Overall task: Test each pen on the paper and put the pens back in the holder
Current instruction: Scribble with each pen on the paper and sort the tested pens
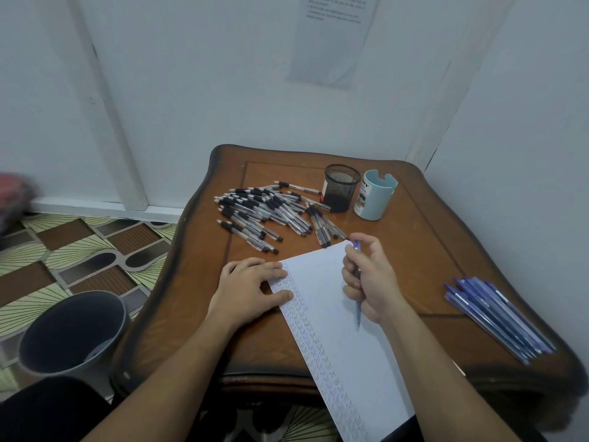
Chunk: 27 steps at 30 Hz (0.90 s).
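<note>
A white sheet of paper [331, 317] lies slanted on the brown wooden table [424, 256], with rows of small pen marks down its left edge. My left hand [251, 288] rests flat on the sheet's upper left corner. My right hand [371, 279] grips a blue pen [357, 309], its tip pointing down at the paper. A heap of black-capped clear pens [271, 215] lies at the back left of the table. Behind it stand a black mesh holder [341, 188] and a pale blue cup holder [376, 199]. Several blue pens [497, 317] lie at the right edge.
A dark grey bin [70, 333] stands on the patterned floor left of the table. White walls close in behind and to the right, with a printed sheet [334, 36] stuck on the wall. The paper's near end hangs over the table's front edge.
</note>
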Each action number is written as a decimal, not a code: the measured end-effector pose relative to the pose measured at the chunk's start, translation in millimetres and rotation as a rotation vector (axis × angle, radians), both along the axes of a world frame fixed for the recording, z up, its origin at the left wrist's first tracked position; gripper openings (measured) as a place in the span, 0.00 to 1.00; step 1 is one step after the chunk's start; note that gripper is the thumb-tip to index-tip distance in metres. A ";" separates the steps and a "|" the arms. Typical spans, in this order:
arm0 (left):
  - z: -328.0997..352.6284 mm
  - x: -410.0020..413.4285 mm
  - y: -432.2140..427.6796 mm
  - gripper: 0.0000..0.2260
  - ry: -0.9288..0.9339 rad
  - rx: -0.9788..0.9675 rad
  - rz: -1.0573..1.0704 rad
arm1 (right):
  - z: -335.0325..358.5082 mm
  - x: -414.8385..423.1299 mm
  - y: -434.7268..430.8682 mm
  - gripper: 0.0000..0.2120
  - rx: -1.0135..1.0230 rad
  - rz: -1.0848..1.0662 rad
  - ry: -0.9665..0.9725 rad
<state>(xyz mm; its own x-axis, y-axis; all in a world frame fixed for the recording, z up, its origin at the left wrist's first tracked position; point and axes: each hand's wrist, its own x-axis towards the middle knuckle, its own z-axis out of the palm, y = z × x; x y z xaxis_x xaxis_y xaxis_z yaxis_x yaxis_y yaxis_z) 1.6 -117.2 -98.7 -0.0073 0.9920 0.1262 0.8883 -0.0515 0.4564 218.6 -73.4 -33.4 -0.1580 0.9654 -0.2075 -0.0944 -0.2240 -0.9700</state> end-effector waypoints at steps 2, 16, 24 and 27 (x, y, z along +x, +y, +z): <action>0.2 -0.1 0.5 0.22 0.004 -0.003 -0.003 | -2.6 1.6 0.1 0.06 0.037 -0.026 0.006; -3.3 -1.1 0.2 0.24 -0.032 0.028 -0.001 | -28.2 0.6 -8.7 0.17 0.032 0.051 0.017; -4.1 -0.9 1.4 0.24 -0.015 0.020 -0.002 | -42.9 -7.2 -14.9 0.08 0.141 0.226 -0.259; -3.7 0.3 1.3 0.25 -0.009 0.023 0.001 | -49.4 -10.1 -15.2 0.17 0.226 0.161 -0.363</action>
<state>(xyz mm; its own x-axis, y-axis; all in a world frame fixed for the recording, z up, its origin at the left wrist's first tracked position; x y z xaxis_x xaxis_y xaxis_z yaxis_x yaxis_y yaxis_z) 1.9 -115.9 -102.5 -0.0097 0.9888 0.1493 0.8841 -0.0613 0.4634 208.5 -88.6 -82.8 -0.2660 0.9619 -0.0637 0.2792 0.0136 -0.9601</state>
